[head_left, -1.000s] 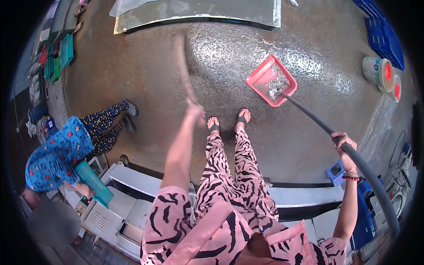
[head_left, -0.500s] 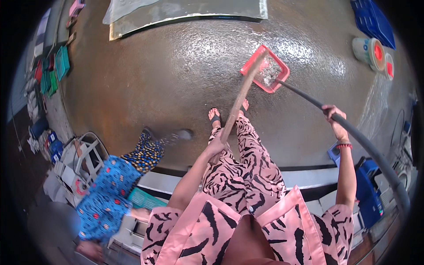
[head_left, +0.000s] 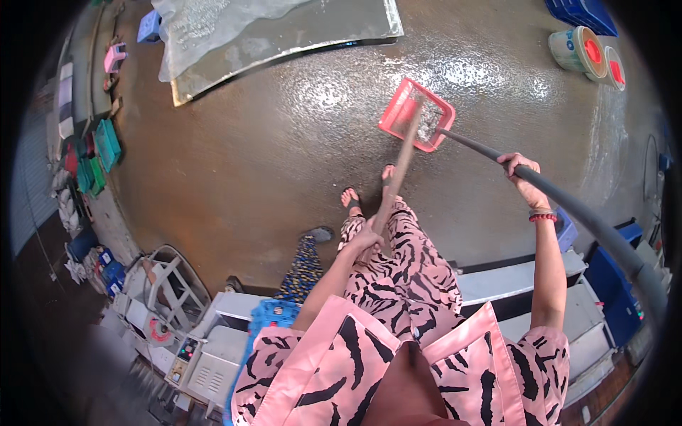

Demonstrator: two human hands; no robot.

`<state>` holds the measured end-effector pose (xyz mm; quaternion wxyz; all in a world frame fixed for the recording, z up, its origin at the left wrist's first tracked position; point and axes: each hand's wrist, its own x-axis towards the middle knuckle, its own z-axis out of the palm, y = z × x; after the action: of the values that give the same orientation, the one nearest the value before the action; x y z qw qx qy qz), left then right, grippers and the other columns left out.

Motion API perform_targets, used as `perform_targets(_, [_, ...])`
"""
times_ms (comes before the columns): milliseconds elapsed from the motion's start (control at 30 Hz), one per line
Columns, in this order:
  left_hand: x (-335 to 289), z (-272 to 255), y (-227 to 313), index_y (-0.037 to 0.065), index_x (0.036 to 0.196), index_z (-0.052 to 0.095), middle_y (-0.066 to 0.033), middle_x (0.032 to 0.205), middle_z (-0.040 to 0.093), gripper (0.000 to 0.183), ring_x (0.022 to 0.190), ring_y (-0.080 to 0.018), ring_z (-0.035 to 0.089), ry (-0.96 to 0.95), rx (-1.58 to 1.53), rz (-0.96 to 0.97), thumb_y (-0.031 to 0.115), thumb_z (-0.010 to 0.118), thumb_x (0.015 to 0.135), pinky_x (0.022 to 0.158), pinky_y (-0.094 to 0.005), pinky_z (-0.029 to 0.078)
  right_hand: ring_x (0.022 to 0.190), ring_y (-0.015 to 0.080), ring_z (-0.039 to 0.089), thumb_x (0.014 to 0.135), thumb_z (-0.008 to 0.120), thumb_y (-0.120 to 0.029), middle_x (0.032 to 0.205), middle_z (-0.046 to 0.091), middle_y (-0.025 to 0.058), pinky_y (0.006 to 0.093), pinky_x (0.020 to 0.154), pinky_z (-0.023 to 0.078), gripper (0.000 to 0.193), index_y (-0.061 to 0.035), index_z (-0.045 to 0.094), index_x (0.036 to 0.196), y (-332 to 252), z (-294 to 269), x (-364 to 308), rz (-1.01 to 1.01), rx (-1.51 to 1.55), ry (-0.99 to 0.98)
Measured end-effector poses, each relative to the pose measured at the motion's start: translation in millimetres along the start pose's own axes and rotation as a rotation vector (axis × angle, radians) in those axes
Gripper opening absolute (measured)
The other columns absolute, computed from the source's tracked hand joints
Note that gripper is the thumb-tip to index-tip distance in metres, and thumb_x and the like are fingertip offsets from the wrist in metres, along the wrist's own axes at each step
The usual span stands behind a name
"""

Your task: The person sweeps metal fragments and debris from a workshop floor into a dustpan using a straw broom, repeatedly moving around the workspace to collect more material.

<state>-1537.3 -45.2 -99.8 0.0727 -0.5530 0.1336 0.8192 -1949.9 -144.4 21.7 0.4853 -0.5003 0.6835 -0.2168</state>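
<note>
My left hand (head_left: 366, 240) is closed round the lower end of a long wooden stick (head_left: 399, 174). The stick runs away from me, and its far end reaches over a red square-rimmed plastic pan (head_left: 442, 128) on the wet floor. Small whitish and grey debris (head_left: 428, 125) lies in the pan. Further right, my right hand (head_left: 522, 172) grips a long dark grey pole (head_left: 579, 224). The pole's thin far end meets the pan's near right rim; whether it is fixed there I cannot tell. Its thick end passes beyond my right forearm.
Ahead stands a low wide basin (head_left: 284, 53) with plastic sheeting (head_left: 206, 35). Buckets (head_left: 579, 51) and a blue crate (head_left: 582, 15) are at the far right. Green trays (head_left: 106, 144) line the left. A person in blue (head_left: 273, 312) and machines (head_left: 213, 355) are close behind my left arm.
My view has shifted, so the basin shows more fully. The person in blue has moved right, closer behind my left arm. Both hands keep their hold; the stick's far end still lies over the pan.
</note>
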Motion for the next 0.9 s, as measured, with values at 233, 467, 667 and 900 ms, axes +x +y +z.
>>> perform_targets(233, [-68, -41, 49, 0.017, 0.141, 0.014, -0.0220, 0.087, 0.062, 0.089, 0.069, -0.0292, 0.063, 0.384, 0.961, 0.174, 0.009, 0.059, 0.065, 0.061, -0.0357, 0.051, 0.080, 0.0150, 0.057, 0.065, 0.052, 0.012, 0.089, 0.064, 0.0104, 0.0269, 0.070, 0.046, 0.016, -0.0029, 0.048, 0.063, 7, -14, -14, -0.003, 0.198, 0.192])
perform_targets(467, [-75, -128, 223, 0.022, 0.142, 0.014, -0.0245, 0.094, 0.062, 0.083, 0.078, -0.0324, 0.064, 0.582, 1.102, 0.091, 0.004, 0.050, 0.069, 0.069, -0.0391, 0.053, 0.086, 0.0170, 0.056, 0.070, 0.052, 0.010, 0.089, 0.063, 0.0087, 0.0279, 0.071, 0.046, 0.017, -0.0044, 0.049, 0.063, 5, 37, -81, 0.079, 0.303, 0.393])
perform_targets(667, [-1, -174, 276, 0.021, 0.142, 0.011, -0.0216, 0.085, 0.062, 0.085, 0.068, -0.0297, 0.064, 0.561, 1.082, -0.087, 0.003, 0.050, 0.068, 0.060, -0.0369, 0.052, 0.109, 0.0287, 0.053, 0.070, 0.050, 0.013, 0.096, 0.061, 0.0110, 0.0342, 0.089, 0.042, 0.017, -0.0027, 0.046, 0.065, -4, 87, -85, 0.231, 0.307, 0.508])
perform_targets(900, [-67, -250, 318, 0.025, 0.142, 0.011, -0.0203, 0.087, 0.062, 0.087, 0.071, -0.0294, 0.064, 0.435, 1.392, -0.034, 0.004, 0.052, 0.068, 0.065, -0.0381, 0.051, 0.108, 0.0251, 0.052, 0.071, 0.050, 0.014, 0.100, 0.061, 0.0106, 0.0322, 0.087, 0.043, 0.023, -0.0063, 0.044, 0.063, 2, 80, -77, 0.372, 0.426, 0.570])
